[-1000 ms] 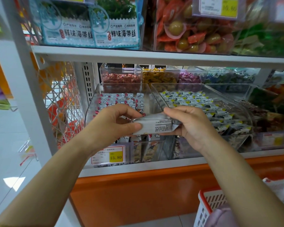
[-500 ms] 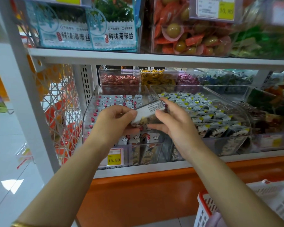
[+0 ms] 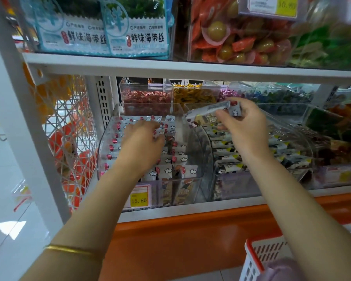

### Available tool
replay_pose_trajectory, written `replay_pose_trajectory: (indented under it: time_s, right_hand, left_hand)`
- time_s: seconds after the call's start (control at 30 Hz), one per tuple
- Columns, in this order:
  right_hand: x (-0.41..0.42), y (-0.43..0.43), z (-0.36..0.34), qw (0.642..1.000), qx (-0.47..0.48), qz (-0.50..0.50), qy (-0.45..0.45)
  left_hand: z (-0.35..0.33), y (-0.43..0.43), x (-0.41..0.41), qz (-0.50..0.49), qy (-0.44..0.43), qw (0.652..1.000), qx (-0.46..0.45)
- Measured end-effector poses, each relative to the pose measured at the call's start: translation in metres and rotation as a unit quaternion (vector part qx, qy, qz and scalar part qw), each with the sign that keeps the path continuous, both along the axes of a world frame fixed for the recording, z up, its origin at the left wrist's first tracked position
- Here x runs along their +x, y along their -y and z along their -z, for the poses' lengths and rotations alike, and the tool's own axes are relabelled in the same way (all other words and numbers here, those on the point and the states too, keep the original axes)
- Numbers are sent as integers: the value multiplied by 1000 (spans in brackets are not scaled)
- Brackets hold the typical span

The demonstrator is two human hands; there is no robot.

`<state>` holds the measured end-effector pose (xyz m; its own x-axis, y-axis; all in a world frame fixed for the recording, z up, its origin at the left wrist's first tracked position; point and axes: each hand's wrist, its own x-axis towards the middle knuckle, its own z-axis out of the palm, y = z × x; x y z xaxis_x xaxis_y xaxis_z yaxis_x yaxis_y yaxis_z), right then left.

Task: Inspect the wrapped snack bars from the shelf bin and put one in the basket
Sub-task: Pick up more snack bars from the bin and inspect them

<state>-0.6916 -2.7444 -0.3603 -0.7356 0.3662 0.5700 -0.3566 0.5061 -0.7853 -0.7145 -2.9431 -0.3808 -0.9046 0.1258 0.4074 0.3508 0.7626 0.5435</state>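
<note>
A clear shelf bin [image 3: 107, 151] holds several white wrapped snack bars [image 3: 171, 159] with red and cloud prints. My left hand [image 3: 142, 142] reaches into that bin, fingers down among the bars; what the fingertips do is hidden. My right hand [image 3: 245, 122] holds one wrapped snack bar [image 3: 208, 113] up over the divider between this bin and the one to its right. The white basket [image 3: 255, 258] with a red rim stands at the lower right, partly cut off by the frame.
To the right, a second clear bin [image 3: 292, 142] carries black-and-white wrapped bars. Small bins of candy [image 3: 146, 96] stand behind. An upper shelf [image 3: 190, 67] carries seaweed packs and bagged snacks. A price tag [image 3: 139, 197] reads 15.80. An orange ledge [image 3: 190, 236] runs below.
My left hand let go of the bar and dropped into the left bin. My right hand carried the bar up and to the right.
</note>
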Motion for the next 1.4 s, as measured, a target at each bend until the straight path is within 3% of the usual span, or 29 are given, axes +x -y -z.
replay_pose_trajectory:
  time_s: [0.13,0.27,0.47,0.63,1.0,1.07,1.23,1.3,1.4]
  right_hand:
    - [-17,12,1,995,100,17,-14]
    - [-33,22,0,982,189,16,-10]
    - [-53,40,-1,928,365,-26,67]
    - [-70,57,-3,845,510,-65,146]
    - [-94,77,-9,679,628,-171,339]
    - [-98,76,-13,692,605,-183,348]
    - [-103,69,-23,807,509,-138,265]
    - [-106,69,-24,837,488,-106,222]
    - [-114,72,-17,827,514,-71,217]
  left_hand:
    - [13,-20,-3,79,11,980,-180]
    - [26,-28,-6,113,36,956,-268]
    - [24,-14,-5,105,49,958,-262]
    - [22,-4,1,119,40,962,-243]
    - [10,18,1,69,71,972,-214]
    - [8,20,1,65,77,972,-214]
    - [5,23,4,54,74,972,-216]
    - [5,24,6,53,67,973,-213]
    - [4,27,6,49,68,976,-200]
